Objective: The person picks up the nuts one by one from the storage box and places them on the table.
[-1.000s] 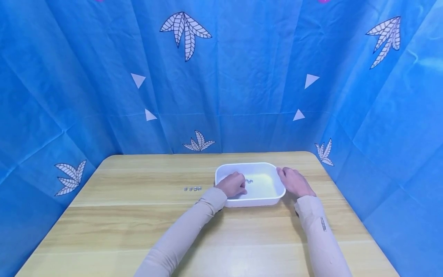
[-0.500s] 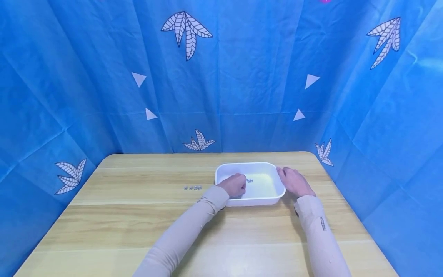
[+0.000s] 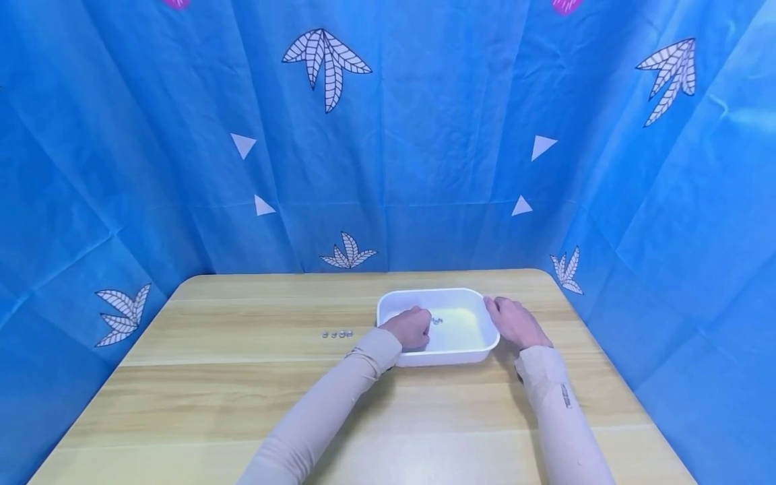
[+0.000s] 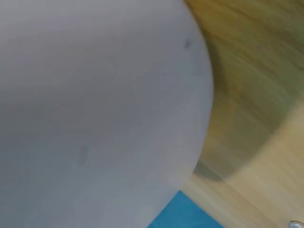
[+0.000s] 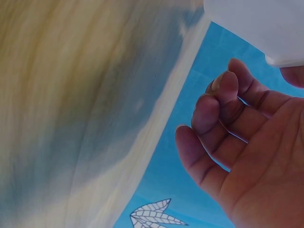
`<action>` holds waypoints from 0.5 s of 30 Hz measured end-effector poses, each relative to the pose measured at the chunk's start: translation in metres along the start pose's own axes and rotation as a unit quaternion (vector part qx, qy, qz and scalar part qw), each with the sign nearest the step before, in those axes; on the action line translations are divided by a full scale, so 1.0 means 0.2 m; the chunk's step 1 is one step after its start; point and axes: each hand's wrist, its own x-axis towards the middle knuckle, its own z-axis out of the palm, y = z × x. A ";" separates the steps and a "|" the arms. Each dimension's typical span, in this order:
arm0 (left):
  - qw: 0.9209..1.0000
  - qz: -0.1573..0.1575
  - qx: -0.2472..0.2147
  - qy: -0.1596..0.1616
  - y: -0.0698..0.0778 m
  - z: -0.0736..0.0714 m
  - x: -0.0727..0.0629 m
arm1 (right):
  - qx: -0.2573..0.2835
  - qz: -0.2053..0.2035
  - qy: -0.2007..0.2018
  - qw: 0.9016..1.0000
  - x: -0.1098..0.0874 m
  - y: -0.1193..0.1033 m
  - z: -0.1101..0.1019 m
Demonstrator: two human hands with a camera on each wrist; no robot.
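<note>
A white plastic basin (image 3: 467,330) stands on the table. My left hand (image 3: 411,327) reaches over its left side, knuckles up and fingers curled down inside; I cannot tell whether the hidden fingertips pinch anything. Beside those knuckles, several small shiny metal pieces (image 3: 437,321) lie on the basin floor. Over at the right end, my right hand (image 3: 515,322) has its thumb at the basin rim. In the right wrist view its other fingers (image 5: 205,114) are loosely bent, apart from the basin wall. The basin's outer wall (image 4: 104,104) fills most of the left wrist view.
Left of the basin, several small shiny metal pieces (image 3: 342,334) sit in a short row on the wooden table (image 3: 242,384). A blue patterned curtain (image 3: 424,155) hangs behind the table and along both sides.
My left hand has shifted slightly inside the basin, and its thumb and fingertips have turned further out of sight. The right hand stays at the rim. The head view has tilted up a little.
</note>
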 end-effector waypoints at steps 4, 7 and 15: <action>1.000 -0.001 0.008 0.001 0.00 0.00 0.00 | 0.001 0.000 -0.002 1.000 0.00 0.00 0.00; 1.000 -0.007 0.014 -0.002 0.00 -0.01 -0.01 | 0.000 -0.001 -0.002 1.000 0.01 0.00 0.00; 0.999 -0.004 0.032 0.002 0.03 0.01 0.00 | 0.000 -0.007 0.005 1.000 0.01 -0.01 0.00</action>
